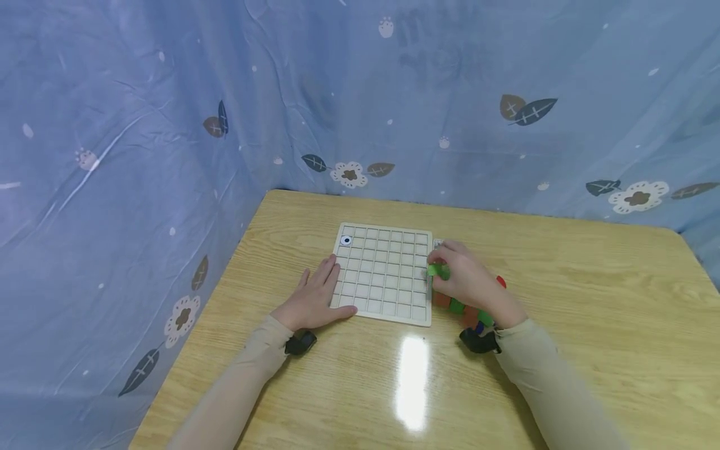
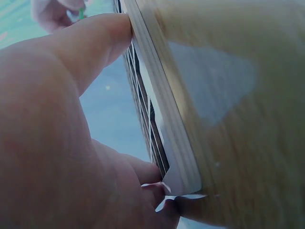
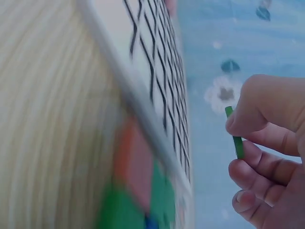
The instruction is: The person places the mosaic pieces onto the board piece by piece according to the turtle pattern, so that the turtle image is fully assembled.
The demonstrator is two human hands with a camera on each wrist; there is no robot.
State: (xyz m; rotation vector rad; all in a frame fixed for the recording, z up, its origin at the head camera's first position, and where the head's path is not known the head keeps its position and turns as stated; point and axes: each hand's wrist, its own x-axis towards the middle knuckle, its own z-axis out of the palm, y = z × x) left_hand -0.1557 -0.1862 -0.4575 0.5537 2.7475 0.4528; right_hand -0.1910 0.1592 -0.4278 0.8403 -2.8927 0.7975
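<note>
Pinching a thin green piece point(image 3: 239, 149) between thumb and fingers, the right hand point(image 1: 465, 278) was at the right edge of the white grid board point(image 1: 375, 275), which lay on the table point(image 1: 590, 300). The left hand point(image 1: 315, 301) rested along the board's left side, thumb spread from the fingers. Work looked barely begun: one dotted piece point(image 1: 346, 240) sat near the upper left corner, other visible squares were bare, and coloured blocks point(image 1: 457, 306) lay beside the board.

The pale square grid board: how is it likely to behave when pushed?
The pale square grid board is probably stiff, as its edge looks straight. It may slide, since the glossy wooden table looks smooth. It seems unlikely to tip, because it lies flat.
</note>
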